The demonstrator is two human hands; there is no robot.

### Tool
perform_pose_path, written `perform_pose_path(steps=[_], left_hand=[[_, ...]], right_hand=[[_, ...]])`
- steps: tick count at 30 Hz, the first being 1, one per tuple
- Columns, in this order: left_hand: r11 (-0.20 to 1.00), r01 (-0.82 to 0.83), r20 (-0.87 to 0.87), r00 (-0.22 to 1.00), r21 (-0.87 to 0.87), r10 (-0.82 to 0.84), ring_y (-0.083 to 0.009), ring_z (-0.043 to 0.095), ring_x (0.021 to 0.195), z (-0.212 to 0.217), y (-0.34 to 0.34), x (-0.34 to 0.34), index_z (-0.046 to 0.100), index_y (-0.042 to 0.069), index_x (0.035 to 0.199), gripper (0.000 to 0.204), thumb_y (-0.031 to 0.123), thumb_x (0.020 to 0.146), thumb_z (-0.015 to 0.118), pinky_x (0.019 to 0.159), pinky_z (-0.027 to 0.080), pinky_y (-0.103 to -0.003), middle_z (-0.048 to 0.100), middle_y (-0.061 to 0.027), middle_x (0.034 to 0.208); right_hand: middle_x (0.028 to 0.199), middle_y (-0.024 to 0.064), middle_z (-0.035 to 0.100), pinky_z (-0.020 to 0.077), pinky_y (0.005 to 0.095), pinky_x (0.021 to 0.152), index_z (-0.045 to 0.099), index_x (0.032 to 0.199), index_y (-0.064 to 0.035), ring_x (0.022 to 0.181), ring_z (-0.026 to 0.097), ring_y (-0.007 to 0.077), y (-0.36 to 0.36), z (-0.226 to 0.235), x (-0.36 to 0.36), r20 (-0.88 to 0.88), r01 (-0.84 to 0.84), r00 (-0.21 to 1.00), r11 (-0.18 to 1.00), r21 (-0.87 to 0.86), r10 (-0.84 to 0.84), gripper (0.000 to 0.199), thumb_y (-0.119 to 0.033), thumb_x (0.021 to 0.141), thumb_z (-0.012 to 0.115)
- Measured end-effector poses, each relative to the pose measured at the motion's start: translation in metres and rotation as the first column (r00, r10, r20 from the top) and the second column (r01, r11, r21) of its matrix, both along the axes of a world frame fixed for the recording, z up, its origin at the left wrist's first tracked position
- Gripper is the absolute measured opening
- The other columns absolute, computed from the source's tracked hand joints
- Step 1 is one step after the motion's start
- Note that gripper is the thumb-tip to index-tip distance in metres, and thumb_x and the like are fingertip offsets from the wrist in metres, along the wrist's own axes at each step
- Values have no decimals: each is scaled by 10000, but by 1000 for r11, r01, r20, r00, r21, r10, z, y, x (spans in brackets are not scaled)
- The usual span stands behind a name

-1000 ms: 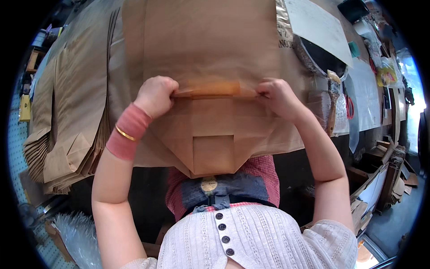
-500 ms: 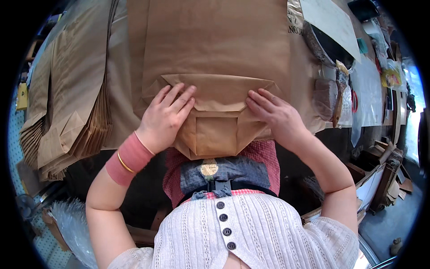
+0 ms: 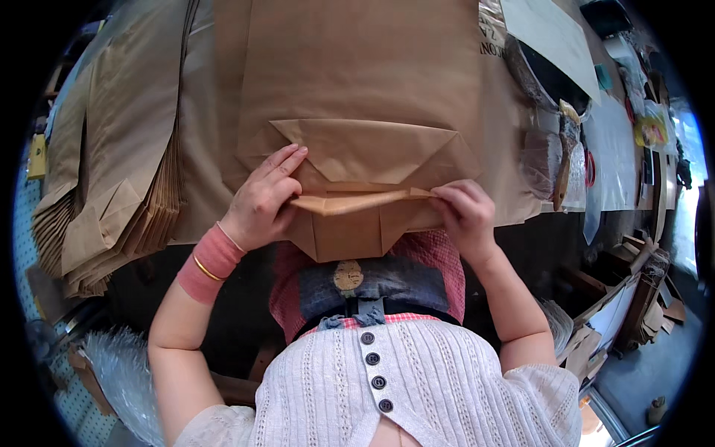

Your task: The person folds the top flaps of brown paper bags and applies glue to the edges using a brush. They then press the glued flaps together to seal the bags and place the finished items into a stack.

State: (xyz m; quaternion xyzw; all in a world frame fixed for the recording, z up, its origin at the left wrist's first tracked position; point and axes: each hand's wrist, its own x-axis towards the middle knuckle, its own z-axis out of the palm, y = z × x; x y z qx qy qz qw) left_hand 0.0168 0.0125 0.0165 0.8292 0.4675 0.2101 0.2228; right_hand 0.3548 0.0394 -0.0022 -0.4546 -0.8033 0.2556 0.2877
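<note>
Right, a brown paper bag (image 3: 357, 67) lies flat on the paper-covered tabletop (image 3: 510, 167) in front of the person, its near end reaching out past the edge toward the lap. From where I stand, the end folding looks partly done: the far flap (image 3: 365, 145) is turned over with slanted corners and lies down, while the near flap (image 3: 357, 203) stands lifted in a loose ridge, its crease not yet pressed. The right hand (image 3: 468, 212) is closed, pinching that flap's right end. The left hand (image 3: 268, 190) rests at the other end, fingers stretched over the paper; whether its thumb grips underneath I cannot tell. Over to the left, a fanned stack of folded bags (image 3: 130, 156) has its ends tucked; on the right, a brush (image 3: 564, 160) leans beside a dark container (image 3: 551, 73).
</note>
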Motion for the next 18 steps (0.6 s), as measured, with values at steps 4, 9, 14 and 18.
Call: perform_pose_path(steps=[4,9,14,18], left_hand=[[973,-215,207,951,-89,229,-322,580,948,-2,25,6,525,13,767,158,24,758,682,825,463,-386,629,-141,995],[886,-455,127,877,-89,463,-295,545,794,-26,34,22,523,22,733,186,99,816,670,700,440,-393,540,-117,794],[775,-578,-145,769,255,622,-309,575,807,-30,43,37,522,52,715,319,296,824,696,666,458,-435,538,-105,763],[733,-606,-338,650,310,681,-296,588,819,-23,67,50,562,61,763,393,415,767,731,670,473,-435,551,-81,765]], right_hand=[[774,94,615,464,345,668,666,792,-16,790,566,248,35,11,-12,-73,18,997,990,-140,-28,112,-98,757,734],[764,98,586,457,359,659,625,732,-3,776,553,267,50,-7,-35,-51,170,982,969,-181,-182,156,-113,773,729],[765,80,599,477,379,589,590,672,-39,683,597,280,55,-3,-48,233,285,933,959,-8,-275,314,-285,758,765],[745,65,605,487,386,556,580,672,-71,646,622,281,74,3,-75,485,389,776,911,134,-403,389,-404,726,775]])
